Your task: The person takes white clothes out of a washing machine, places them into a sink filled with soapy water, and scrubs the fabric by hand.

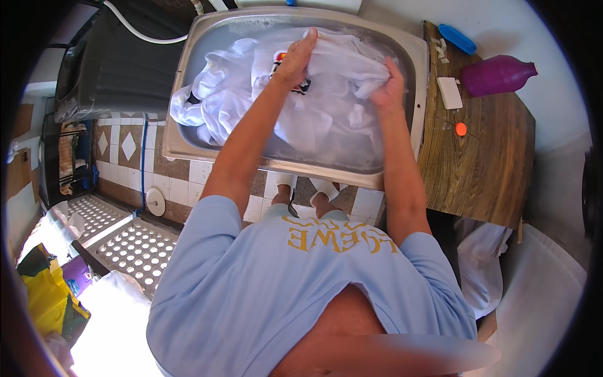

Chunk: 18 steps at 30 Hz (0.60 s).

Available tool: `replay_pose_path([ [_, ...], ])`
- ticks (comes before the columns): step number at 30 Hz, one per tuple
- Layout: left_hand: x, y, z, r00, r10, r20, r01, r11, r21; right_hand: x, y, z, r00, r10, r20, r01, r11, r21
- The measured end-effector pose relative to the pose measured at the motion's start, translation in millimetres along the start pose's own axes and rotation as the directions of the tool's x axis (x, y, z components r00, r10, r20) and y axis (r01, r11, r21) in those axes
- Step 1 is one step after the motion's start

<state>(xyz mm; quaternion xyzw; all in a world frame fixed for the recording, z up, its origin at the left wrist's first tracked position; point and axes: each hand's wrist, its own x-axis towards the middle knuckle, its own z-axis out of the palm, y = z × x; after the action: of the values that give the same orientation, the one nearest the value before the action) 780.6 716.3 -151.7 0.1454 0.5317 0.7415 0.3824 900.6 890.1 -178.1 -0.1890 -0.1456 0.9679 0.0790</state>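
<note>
A white garment (339, 60) lies spread and bunched in cloudy water inside a metal sink (276, 164). It carries a dark, red and yellow printed patch, partly covered by my left hand (298, 61). That hand is closed on the cloth near the middle of the sink. Toward the sink's right side, my right hand (389, 89) grips an edge of the same garment. Between my hands the wet cloth is stretched, its upper part raised near the far rim. More white fabric (223, 85) is heaped at the left of the basin, partly above the water.
A wooden counter (483, 163) on the right bears a purple bottle (499, 75) on its side, a blue brush-like object (457, 39), a white block (450, 93) and an orange cap (461, 129). Left of the sink stands a dark appliance (125, 60) with a white hose (135, 30).
</note>
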Motion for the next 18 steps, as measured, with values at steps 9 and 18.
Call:
replay_pose_path([
  [9, -28, -31, 115, 0.799, 0.553, 0.236, -0.507, 0.409, 0.759, 35, 46, -2, 0.976, -0.172, -0.133, 0.144, 0.97, -0.198],
  [18, 13, -55, 96, 0.673, 0.737, 0.066, -0.525, 0.414, 0.744, 26, 42, -18, 0.974, -0.224, 0.044, 0.228, 0.965, -0.132],
])
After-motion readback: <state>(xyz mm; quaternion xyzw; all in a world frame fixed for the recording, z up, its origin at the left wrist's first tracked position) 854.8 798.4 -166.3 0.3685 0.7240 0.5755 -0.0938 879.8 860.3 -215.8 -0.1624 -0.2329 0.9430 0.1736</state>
